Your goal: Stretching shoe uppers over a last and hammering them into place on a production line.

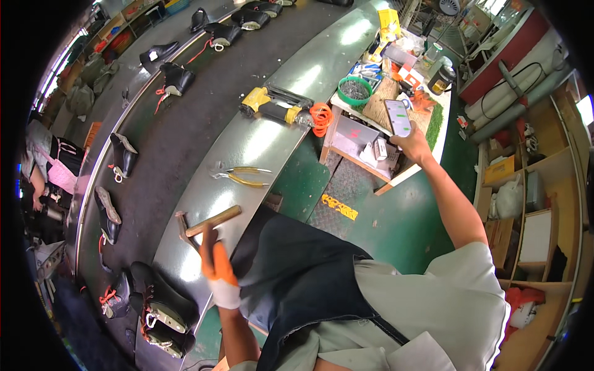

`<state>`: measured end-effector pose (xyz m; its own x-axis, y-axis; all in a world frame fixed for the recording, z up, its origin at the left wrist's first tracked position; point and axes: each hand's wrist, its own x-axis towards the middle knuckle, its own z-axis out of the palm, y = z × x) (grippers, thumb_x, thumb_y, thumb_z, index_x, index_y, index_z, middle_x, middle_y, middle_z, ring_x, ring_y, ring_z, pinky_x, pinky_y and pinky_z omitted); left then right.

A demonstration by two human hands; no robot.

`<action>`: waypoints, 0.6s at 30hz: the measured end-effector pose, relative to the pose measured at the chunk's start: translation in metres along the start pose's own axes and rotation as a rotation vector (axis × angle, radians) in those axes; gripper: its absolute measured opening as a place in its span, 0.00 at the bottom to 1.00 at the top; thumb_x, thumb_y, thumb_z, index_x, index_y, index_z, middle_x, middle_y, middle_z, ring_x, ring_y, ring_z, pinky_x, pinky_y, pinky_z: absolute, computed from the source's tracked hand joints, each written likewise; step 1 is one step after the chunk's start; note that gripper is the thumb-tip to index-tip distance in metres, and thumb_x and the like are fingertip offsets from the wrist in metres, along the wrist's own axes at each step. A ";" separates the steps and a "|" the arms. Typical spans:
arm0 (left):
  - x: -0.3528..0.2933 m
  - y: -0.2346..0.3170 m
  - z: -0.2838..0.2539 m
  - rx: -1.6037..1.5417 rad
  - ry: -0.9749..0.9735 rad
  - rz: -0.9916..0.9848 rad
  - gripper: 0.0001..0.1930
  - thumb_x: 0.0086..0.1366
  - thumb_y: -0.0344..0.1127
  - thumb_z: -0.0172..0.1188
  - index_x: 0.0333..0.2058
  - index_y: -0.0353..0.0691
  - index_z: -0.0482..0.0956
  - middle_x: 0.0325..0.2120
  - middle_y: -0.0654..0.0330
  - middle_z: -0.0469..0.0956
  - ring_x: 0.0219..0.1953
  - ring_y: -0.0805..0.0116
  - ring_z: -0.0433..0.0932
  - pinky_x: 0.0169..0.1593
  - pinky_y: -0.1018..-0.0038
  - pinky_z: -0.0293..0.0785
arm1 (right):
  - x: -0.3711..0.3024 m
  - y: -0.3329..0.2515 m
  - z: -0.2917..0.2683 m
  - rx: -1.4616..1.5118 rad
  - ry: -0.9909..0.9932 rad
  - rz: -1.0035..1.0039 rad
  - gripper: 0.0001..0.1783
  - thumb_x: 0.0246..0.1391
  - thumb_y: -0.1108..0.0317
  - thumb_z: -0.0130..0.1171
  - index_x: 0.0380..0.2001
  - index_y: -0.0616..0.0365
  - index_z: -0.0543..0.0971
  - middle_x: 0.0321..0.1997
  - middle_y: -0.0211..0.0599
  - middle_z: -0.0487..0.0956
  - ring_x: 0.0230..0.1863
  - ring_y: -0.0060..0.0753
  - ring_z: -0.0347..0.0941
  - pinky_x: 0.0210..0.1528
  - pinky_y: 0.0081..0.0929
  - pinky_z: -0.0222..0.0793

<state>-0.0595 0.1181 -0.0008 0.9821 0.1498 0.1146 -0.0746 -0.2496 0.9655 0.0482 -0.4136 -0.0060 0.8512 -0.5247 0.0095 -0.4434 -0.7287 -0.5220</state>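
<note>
My right hand [413,145] is closed around the lower end of a phone [398,117] with a lit screen, above the small work table at the right. My left hand [218,269], in an orange and white glove, is over the metal ledge. Its stretched fingers, somewhat blurred, reach close to the wooden handle of a hammer [215,221]; whether they touch it is unclear. The hammer lies on the ledge. Farther along lie pincers with yellow handles [244,175] and a yellow and black nail gun [272,106] joined to a coiled orange hose [320,119].
A dark conveyor belt [213,83] runs beside the ledge, carrying several black shoes on lasts [177,79]. More shoes [164,303] stand close at lower left. The work table bears a green bowl of nails [354,90] and jars. Wooden shelves [544,185] line the right. Another person [46,157] is at far left.
</note>
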 end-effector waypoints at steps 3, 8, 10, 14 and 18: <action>-0.005 -0.033 -0.051 0.328 0.272 0.080 0.25 0.73 0.30 0.52 0.67 0.31 0.66 0.63 0.44 0.71 0.65 0.52 0.70 0.68 0.63 0.62 | 0.047 0.005 0.013 0.008 -0.089 0.096 0.50 0.40 0.53 0.74 0.57 0.83 0.67 0.45 0.60 0.83 0.46 0.50 0.83 0.51 0.39 0.78; -0.002 -0.080 -0.080 0.805 0.424 0.291 0.27 0.68 0.28 0.56 0.65 0.32 0.67 0.63 0.38 0.68 0.66 0.39 0.67 0.69 0.53 0.60 | 0.125 0.064 0.049 -0.249 0.119 0.158 0.48 0.43 0.44 0.73 0.51 0.83 0.73 0.53 0.70 0.78 0.57 0.57 0.78 0.57 0.44 0.76; 0.002 -0.098 -0.082 0.870 0.457 0.269 0.27 0.67 0.29 0.58 0.65 0.32 0.68 0.63 0.37 0.68 0.66 0.37 0.66 0.69 0.52 0.60 | 0.132 0.078 0.048 -0.216 0.023 0.180 0.62 0.45 0.38 0.69 0.67 0.80 0.56 0.65 0.72 0.69 0.67 0.64 0.67 0.68 0.48 0.66; -0.025 -0.136 -0.120 1.104 0.553 0.140 0.27 0.66 0.36 0.60 0.62 0.31 0.71 0.62 0.36 0.69 0.66 0.36 0.66 0.69 0.49 0.59 | 0.088 -0.023 0.106 -0.520 0.126 0.093 0.51 0.60 0.41 0.58 0.73 0.66 0.54 0.74 0.68 0.57 0.79 0.66 0.44 0.78 0.55 0.40; 0.008 -0.118 -0.083 1.096 0.492 0.138 0.27 0.64 0.36 0.60 0.61 0.33 0.70 0.61 0.40 0.71 0.66 0.38 0.66 0.70 0.46 0.56 | 0.046 -0.138 0.074 -0.108 0.329 -0.692 0.37 0.55 0.69 0.66 0.65 0.69 0.64 0.56 0.60 0.73 0.59 0.62 0.68 0.65 0.49 0.64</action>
<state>-0.0575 0.2281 -0.0943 0.7888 0.3460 0.5080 0.2464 -0.9352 0.2544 0.1688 -0.3046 0.0033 0.8248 -0.0253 0.5648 0.1204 -0.9682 -0.2192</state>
